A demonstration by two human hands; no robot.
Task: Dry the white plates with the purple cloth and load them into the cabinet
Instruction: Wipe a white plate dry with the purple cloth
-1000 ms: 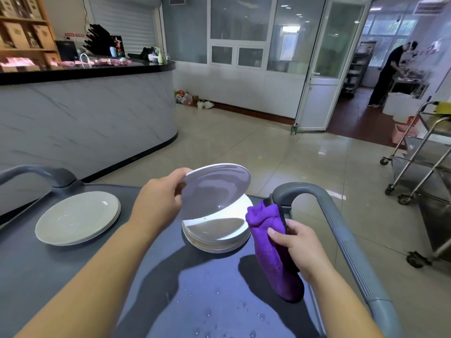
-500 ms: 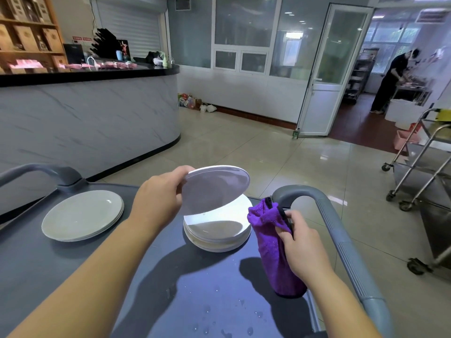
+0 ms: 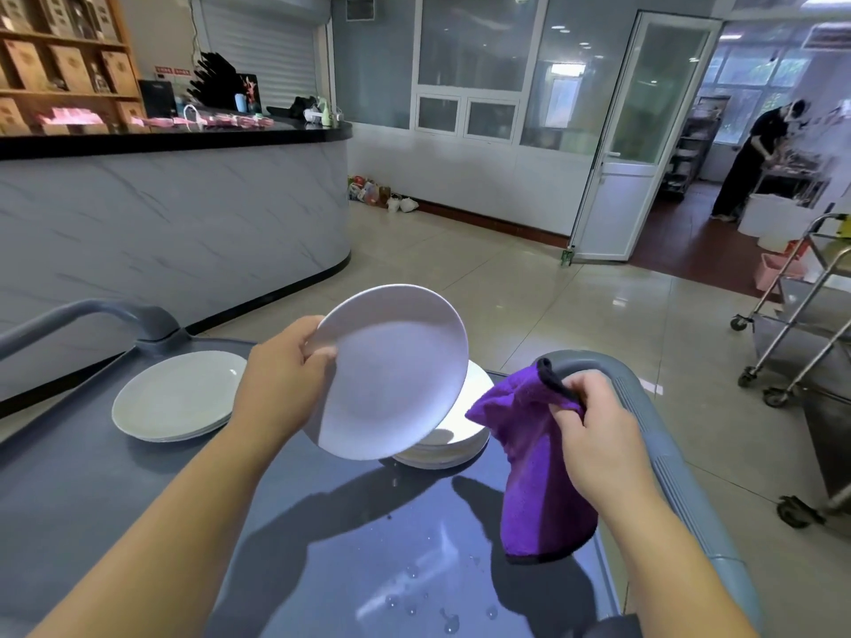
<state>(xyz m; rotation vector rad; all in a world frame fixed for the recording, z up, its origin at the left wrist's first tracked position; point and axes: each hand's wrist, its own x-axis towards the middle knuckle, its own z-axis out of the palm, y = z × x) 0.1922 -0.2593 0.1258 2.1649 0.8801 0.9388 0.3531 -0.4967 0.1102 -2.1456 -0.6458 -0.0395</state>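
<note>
two hands busy: left hand point(image 3: 281, 379) grips a tilted white plate point(image 3: 391, 375); right hand point(image 3: 594, 435) pinches the purple cloth point(image 3: 534, 472).

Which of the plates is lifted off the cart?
The plate the left hand grips by its rim, tilted over the right stack; that and the left stack lie flat on the cart.

Restaurant service area: marble-front counter point(image 3: 184, 214), grey service cart point(image 3: 92, 499), stacked white plates point(image 3: 179, 398), steel trolley point(image 3: 819, 329).

White plate point(image 3: 391, 375); purple cloth point(image 3: 539, 462); grey cart point(image 3: 92, 490)
</note>
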